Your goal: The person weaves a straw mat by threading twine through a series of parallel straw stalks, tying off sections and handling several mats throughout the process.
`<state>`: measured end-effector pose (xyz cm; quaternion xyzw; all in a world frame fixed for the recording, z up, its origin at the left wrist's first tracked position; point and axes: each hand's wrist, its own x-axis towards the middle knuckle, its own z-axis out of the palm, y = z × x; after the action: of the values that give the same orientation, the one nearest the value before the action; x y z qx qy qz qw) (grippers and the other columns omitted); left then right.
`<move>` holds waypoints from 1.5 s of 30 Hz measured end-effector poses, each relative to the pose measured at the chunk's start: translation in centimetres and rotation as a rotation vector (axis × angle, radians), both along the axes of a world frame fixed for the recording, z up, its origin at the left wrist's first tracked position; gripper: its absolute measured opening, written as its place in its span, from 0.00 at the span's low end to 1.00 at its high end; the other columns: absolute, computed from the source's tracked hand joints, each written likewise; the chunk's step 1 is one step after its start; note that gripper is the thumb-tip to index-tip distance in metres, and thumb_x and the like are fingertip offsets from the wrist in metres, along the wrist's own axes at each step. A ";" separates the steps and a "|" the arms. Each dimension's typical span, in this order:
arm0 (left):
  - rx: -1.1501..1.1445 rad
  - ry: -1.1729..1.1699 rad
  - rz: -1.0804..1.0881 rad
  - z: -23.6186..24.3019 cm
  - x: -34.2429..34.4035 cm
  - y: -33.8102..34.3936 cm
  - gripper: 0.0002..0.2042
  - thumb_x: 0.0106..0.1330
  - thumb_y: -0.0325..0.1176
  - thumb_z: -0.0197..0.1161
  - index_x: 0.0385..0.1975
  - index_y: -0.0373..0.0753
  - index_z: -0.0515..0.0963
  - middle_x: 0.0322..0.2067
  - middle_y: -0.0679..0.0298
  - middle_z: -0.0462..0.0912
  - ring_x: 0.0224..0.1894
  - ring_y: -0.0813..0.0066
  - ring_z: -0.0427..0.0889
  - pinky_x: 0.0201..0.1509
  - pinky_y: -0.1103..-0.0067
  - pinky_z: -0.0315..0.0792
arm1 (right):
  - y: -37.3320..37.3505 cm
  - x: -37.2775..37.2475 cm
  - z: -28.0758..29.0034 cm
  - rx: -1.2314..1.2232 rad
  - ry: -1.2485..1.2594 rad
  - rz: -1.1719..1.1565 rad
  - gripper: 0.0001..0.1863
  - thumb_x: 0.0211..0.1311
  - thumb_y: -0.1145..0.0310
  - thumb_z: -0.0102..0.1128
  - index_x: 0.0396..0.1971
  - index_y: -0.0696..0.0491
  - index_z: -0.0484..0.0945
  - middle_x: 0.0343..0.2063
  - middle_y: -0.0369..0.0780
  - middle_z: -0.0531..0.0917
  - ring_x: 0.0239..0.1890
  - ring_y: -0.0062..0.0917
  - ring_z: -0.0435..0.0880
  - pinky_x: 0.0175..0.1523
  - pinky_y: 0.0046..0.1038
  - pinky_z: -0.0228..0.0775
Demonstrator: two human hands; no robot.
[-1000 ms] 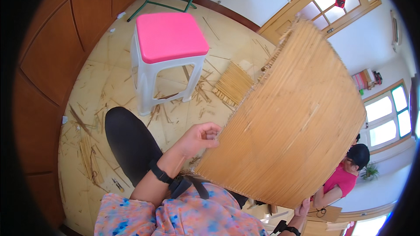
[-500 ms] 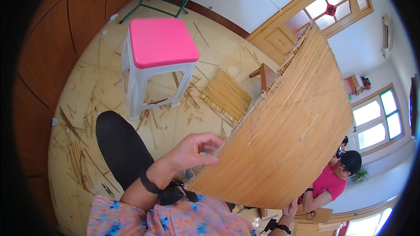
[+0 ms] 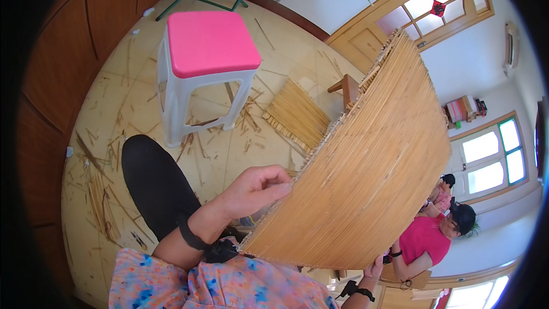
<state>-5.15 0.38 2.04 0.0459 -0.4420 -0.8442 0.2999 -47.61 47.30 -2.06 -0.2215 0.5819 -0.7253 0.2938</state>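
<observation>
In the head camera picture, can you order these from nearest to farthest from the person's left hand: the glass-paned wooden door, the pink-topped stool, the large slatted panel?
From the left hand:
1. Large slatted panel: immediately right, its edge at the fingertips.
2. Pink-topped stool: ahead, slightly left.
3. Glass-paned wooden door: ahead right, at the far wall.

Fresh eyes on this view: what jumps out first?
The large straw-coloured panel fills the centre right, the left hand at its left edge and the right hand at its lower edge. Beyond, a pink-topped white stool stands upper left, with brown scraps strewn over the pale floor.
</observation>
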 end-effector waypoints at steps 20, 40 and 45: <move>-0.058 -0.042 0.023 0.5 -0.6 -0.1 0.08 0.74 0.32 0.57 0.36 0.34 0.76 0.29 0.75 0.74 0.31 0.90 0.69 0.37 0.87 0.66 | -0.9 -0.1 0.0 -0.004 0.023 0.057 0.40 0.62 0.58 0.66 0.70 0.52 0.57 0.65 0.41 0.70 0.66 0.37 0.69 0.69 0.43 0.62; -0.156 -0.085 0.062 0.9 -0.5 0.0 0.06 0.71 0.30 0.59 0.36 0.33 0.77 0.29 0.71 0.80 0.32 0.89 0.73 0.36 0.85 0.70 | -1.2 -1.0 -0.9 -0.035 0.008 0.014 0.38 0.63 0.58 0.65 0.69 0.54 0.59 0.65 0.41 0.71 0.65 0.37 0.70 0.69 0.43 0.62; -0.176 -0.102 0.057 1.0 -0.5 -0.2 0.06 0.70 0.31 0.60 0.36 0.34 0.77 0.29 0.71 0.80 0.33 0.89 0.73 0.36 0.85 0.70 | -1.0 -1.2 -0.7 -0.027 0.031 0.052 0.37 0.64 0.58 0.64 0.69 0.54 0.60 0.64 0.42 0.71 0.65 0.37 0.70 0.69 0.43 0.62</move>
<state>-5.67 0.22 3.00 0.0751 -0.5276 -0.7897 0.3038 -48.77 46.26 -2.80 -0.2519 0.5705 -0.7217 0.3004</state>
